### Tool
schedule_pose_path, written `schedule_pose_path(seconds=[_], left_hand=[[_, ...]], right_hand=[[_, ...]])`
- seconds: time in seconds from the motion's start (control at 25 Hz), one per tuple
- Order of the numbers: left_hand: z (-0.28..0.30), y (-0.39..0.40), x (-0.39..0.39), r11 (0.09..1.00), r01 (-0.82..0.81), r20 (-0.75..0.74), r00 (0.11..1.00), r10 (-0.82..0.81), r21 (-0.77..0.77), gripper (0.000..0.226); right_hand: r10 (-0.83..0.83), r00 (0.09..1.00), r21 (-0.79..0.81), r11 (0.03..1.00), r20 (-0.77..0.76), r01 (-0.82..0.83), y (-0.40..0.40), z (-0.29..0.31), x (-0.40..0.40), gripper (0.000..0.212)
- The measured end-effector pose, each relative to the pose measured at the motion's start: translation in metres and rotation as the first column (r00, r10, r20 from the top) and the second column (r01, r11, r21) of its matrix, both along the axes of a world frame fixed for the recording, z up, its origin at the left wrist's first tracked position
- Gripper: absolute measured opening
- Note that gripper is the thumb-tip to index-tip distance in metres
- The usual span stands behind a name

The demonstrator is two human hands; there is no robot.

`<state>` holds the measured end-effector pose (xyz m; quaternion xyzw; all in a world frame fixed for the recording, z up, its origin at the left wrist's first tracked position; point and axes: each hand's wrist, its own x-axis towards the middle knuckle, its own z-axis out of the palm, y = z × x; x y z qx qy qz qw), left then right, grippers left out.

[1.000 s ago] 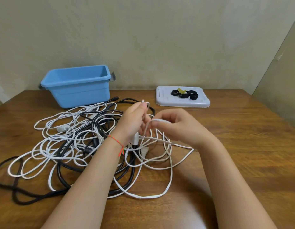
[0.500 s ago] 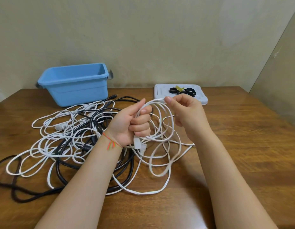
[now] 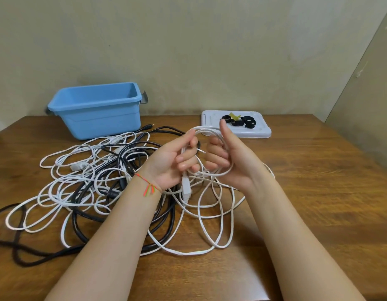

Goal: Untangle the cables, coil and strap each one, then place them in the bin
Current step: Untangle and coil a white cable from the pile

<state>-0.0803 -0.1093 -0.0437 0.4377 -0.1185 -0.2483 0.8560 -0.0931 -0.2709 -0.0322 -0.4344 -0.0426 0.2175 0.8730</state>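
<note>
White and black on brown wood

Blue bin (image 3: 97, 114), white cables (image 3: 209, 213) tangled with black cables (image 3: 79, 213), white tray (image 3: 262, 132) of black straps (image 3: 242, 122), orange-and-green thread bracelet (image 3: 149, 187), beige wall (image 3: 188, 51).

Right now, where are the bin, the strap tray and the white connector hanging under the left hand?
bin (image 3: 101, 121), head view, front wall.
strap tray (image 3: 212, 124), head view, bare left part.
white connector (image 3: 185, 189), head view, middle of the plug body.
</note>
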Motion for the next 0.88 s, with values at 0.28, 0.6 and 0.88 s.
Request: schedule_pose_path(seconds=[0.28, 0.6, 0.88], left_hand=[[-0.005, -0.004, -0.001, 0.979, 0.127, -0.034, 0.99, -0.134, -0.161, 0.046], [-0.01, -0.007, 0.001, 0.972, 0.161, -0.097, 0.979, -0.179, -0.172, 0.04], [-0.013, -0.018, -0.006, 0.949, 0.289, 0.012, 0.957, -0.29, -0.129, 0.056]], right_hand=[[-0.244, 0.969, -0.137, 0.961, -0.024, 0.239, 0.005, -0.004, 0.002, 0.063], [-0.213, 0.957, -0.254, 0.931, 0.199, 0.26, -0.004, 0.003, 0.003, 0.049], [-0.462, 0.88, -0.347, 0.812, 0.109, 0.469, 0.009, -0.002, 0.001, 0.048]])
